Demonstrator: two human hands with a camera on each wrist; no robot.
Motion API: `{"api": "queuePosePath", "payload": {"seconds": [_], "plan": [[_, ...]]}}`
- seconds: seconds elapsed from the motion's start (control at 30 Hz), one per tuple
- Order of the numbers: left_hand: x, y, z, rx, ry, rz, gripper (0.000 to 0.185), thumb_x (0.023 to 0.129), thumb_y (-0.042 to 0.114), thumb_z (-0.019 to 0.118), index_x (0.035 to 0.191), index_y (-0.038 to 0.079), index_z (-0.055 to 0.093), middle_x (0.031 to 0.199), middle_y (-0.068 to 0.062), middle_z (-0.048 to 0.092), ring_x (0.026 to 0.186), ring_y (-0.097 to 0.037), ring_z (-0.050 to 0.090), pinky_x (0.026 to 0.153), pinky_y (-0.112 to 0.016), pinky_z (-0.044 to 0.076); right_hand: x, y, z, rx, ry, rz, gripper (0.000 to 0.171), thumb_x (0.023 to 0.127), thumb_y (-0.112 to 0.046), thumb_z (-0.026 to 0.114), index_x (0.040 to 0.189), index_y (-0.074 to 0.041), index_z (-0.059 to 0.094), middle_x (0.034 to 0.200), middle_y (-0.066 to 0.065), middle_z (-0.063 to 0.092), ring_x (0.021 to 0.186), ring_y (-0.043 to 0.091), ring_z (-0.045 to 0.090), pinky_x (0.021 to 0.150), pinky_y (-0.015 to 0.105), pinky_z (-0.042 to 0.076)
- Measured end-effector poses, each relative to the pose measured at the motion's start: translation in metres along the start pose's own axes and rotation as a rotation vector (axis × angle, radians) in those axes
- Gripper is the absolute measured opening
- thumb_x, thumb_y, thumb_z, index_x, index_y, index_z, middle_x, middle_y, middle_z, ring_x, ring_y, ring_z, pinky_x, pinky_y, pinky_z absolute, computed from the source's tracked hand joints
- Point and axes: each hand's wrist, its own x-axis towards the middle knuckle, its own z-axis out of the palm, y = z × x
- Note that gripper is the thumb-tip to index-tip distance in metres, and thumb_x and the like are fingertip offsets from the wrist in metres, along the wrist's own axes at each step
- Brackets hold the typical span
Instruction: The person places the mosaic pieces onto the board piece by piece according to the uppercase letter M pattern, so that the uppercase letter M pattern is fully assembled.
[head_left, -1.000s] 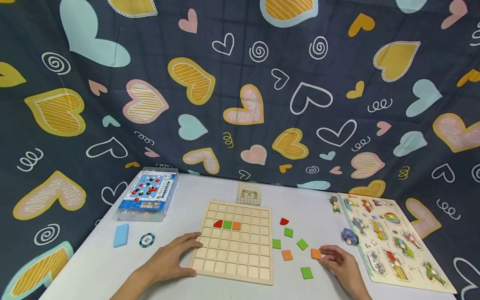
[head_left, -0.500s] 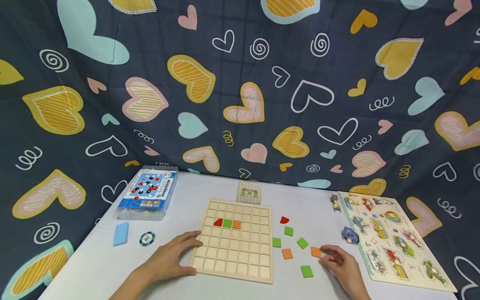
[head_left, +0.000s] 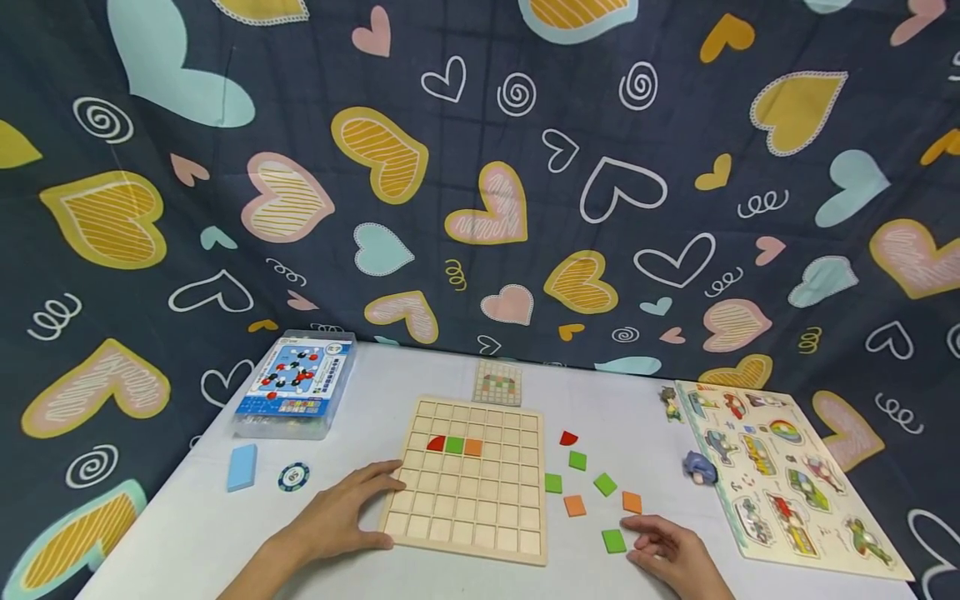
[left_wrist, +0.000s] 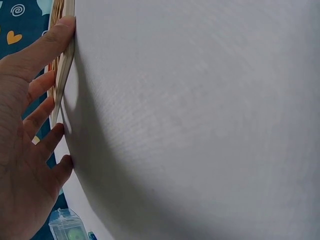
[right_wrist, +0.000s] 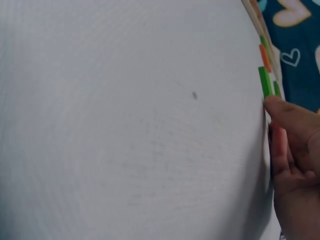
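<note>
A light wooden grid board lies in the middle of the table. In one of its rows sit a red quarter-round piece, a green square tile and an orange square tile, side by side. My left hand rests its fingertips and thumb against the board's left edge, fingers spread. My right hand is beside a loose green tile, fingertips right at its edge and nothing held. An orange tile lies just above that hand. In the right wrist view the thumb tip overlaps a green tile.
More green and orange tiles and a red piece lie right of the board. A small pattern card is behind it. Left are a boxed set, a blue block and a chip; right, a picture puzzle and small figures.
My right hand has left the orange tile and moved down and slightly left to the lower green tile. The left hand stays at the board's edge.
</note>
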Motion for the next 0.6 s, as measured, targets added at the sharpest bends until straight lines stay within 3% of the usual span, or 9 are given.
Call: {"api": "queuePosePath", "payload": {"seconds": [0.4, 0.5, 0.6], "plan": [[-0.001, 0.000, -0.002, -0.015, -0.001, 0.006, 0.068, 0.069, 0.059, 0.075, 0.125, 0.022, 0.059, 0.147, -0.004, 0.041, 0.134, -0.036, 0.038, 0.095, -0.061, 0.042, 0.006, 0.000, 0.007, -0.073, 0.013, -0.111, 0.032, 0.080, -0.010, 0.075, 0.106, 0.006, 0.066, 0.083, -0.001, 0.064, 0.068, 0.004, 0.055, 0.061, 0.021, 0.053], [-0.001, 0.000, -0.002, -0.017, -0.001, 0.014, 0.068, 0.070, 0.058, 0.075, 0.125, 0.021, 0.059, 0.147, -0.005, 0.041, 0.133, -0.036, 0.039, 0.095, -0.061, 0.042, 0.006, -0.005, 0.012, -0.044, 0.066, -0.076, 0.032, 0.080, -0.007, 0.075, 0.107, 0.007, 0.065, 0.091, 0.008, 0.068, 0.072, 0.003, 0.060, 0.064, 0.021, 0.055], [-0.001, 0.000, -0.001, -0.022, -0.001, 0.022, 0.068, 0.070, 0.058, 0.074, 0.124, 0.021, 0.059, 0.147, -0.005, 0.042, 0.133, -0.036, 0.039, 0.094, -0.061, 0.043, 0.010, -0.014, 0.023, 0.021, 0.190, -0.008, 0.030, 0.078, 0.002, 0.074, 0.106, 0.008, 0.066, 0.100, 0.016, 0.069, 0.075, 0.004, 0.064, 0.068, 0.022, 0.056]]}}
